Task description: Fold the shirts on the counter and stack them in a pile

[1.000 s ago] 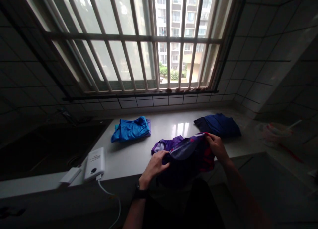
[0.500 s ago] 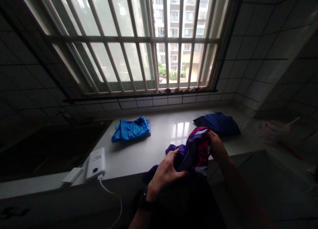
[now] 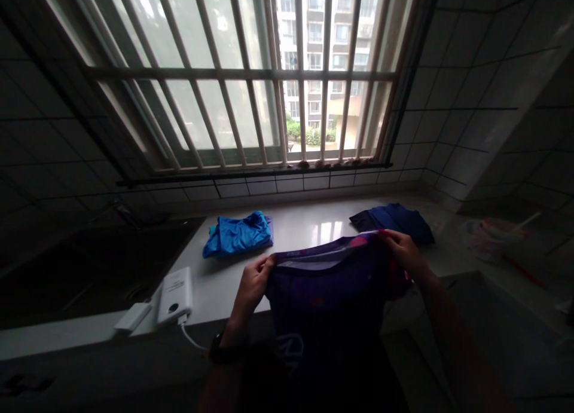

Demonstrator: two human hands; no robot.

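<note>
Stretched between my two hands is a dark purple shirt (image 3: 332,287) with red and white patches near its right side and a pale print low on the left. My left hand (image 3: 253,284), with a dark band on the wrist, pinches its upper left corner. At the upper right, my right hand (image 3: 406,254) grips the red-patterned part. The cloth hangs down in front of the counter, and its lower part fades into shadow. Beyond my left hand lies a folded bright blue garment (image 3: 240,233). A folded dark blue garment (image 3: 399,222) rests behind my right hand.
A white power bank (image 3: 174,296) with a cable and a small white block (image 3: 133,317) sit on the counter (image 3: 215,284) beside the dark sink (image 3: 103,269). A plastic bag (image 3: 493,236) lies at the right. A barred window (image 3: 242,75) stands behind.
The bunched purple shirt has been spread out and now hangs open. My left hand has moved left to its corner, my right hand slightly right.
</note>
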